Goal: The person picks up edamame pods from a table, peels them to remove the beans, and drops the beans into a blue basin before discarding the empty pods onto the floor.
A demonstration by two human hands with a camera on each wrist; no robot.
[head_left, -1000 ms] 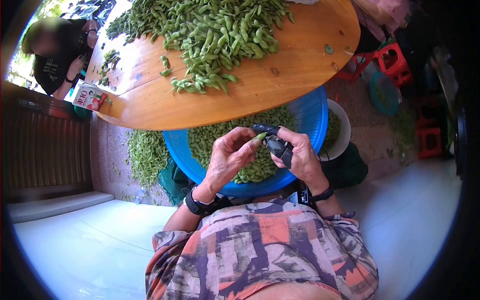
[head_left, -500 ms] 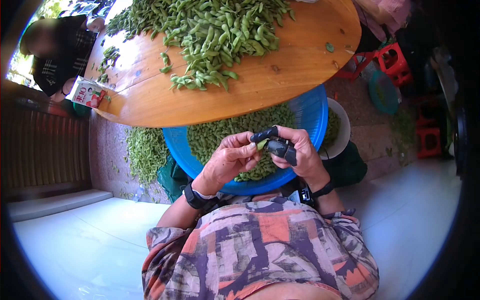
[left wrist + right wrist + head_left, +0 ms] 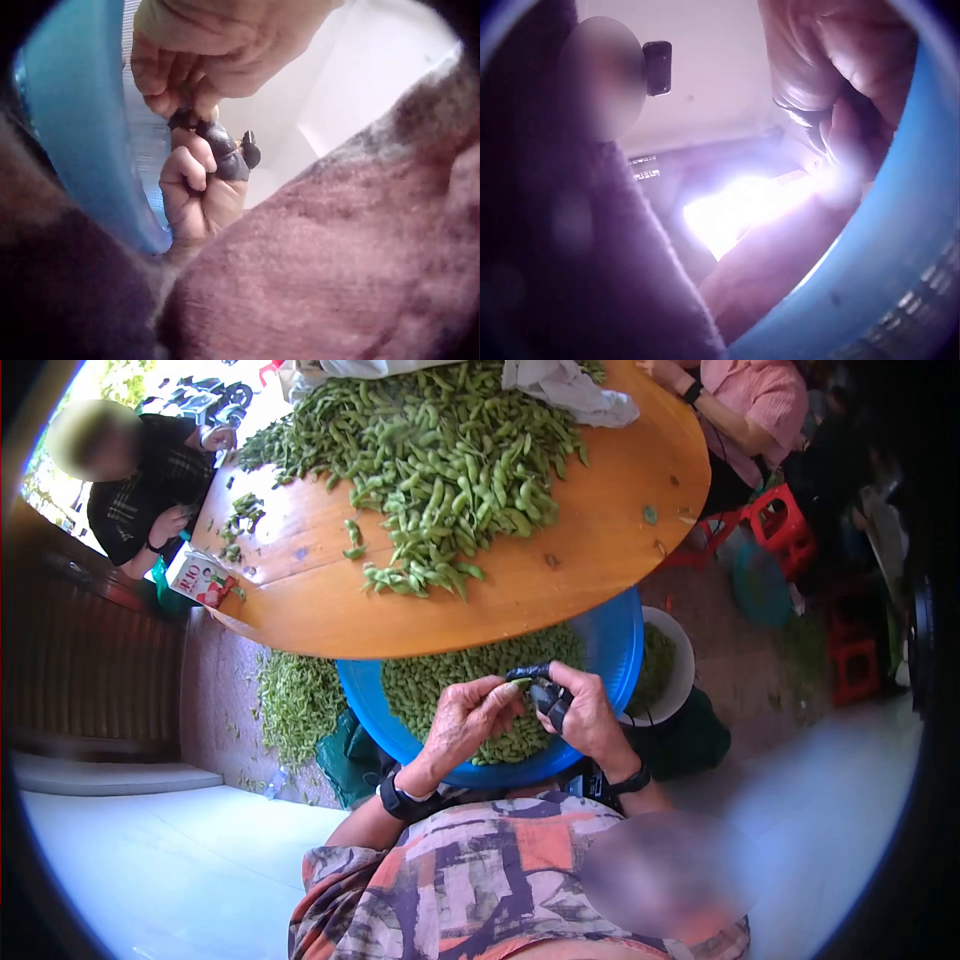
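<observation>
Over a blue basin (image 3: 625, 650) filled with shelled green beans (image 3: 430, 685), both hands meet at one green soybean pod (image 3: 522, 683). My left hand (image 3: 465, 725) pinches the pod between thumb and fingers. From the other side my right hand (image 3: 592, 718) grips it with thumb and index finger, both covered in black wraps (image 3: 552, 705). In the left wrist view the left hand (image 3: 225, 45) lies above the right hand (image 3: 195, 180), fingertips together; the pod is mostly hidden there. Glare blurs the fingertips in the right wrist view.
A wooden table (image 3: 330, 615) overhangs the basin's far side, bearing a large heap of pods (image 3: 450, 490) and a carton (image 3: 200, 578). Empty-looking husks (image 3: 298, 695) lie on the floor at left. A white bucket (image 3: 683, 660) and red stools (image 3: 780, 530) stand at right. Two people sit at the table.
The head view has tipped up, so table and hands sit lower and a white bag shows on the heap. Both hands stay together at the pod, fingers shifting slightly.
</observation>
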